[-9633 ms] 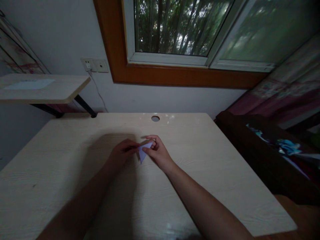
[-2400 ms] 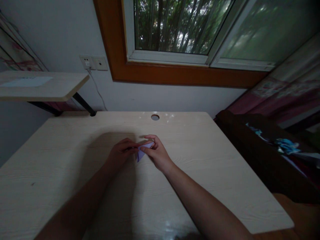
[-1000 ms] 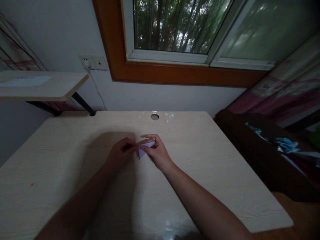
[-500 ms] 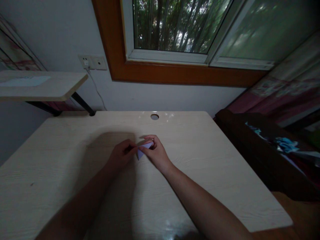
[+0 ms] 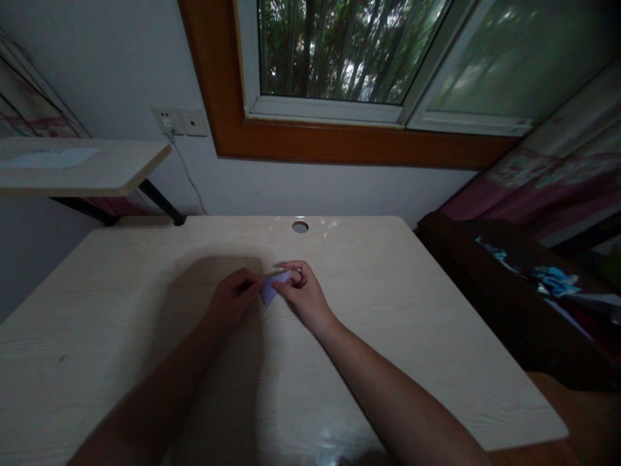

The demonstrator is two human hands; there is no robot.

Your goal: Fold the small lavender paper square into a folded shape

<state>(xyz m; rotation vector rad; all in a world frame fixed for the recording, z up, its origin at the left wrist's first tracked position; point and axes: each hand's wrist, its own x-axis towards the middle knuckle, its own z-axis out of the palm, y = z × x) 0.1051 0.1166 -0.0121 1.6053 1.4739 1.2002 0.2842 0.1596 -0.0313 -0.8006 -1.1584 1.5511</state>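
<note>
A small piece of folded purple paper (image 5: pixel 273 287) is held between my two hands, just above the middle of the desk. My left hand (image 5: pixel 235 294) pinches its left corner between thumb and fingertips. On the other side, my right hand (image 5: pixel 305 291) grips the paper, its thumb lying on the near face and its fingers behind. One pointed corner of the paper hangs down between the hands. The part behind my right fingers is hidden.
The pale wooden desk (image 5: pixel 388 362) has a round cable hole (image 5: pixel 300 226) near its back edge. A raised shelf (image 5: pixel 140 162) on black legs stands at the back left. A dark bench (image 5: pixel 504 285) with blue items adjoins on the right.
My left hand has shifted slightly left with the paper's corner. More of the paper's face now shows, and my right thumb has moved a little to the right along it.
</note>
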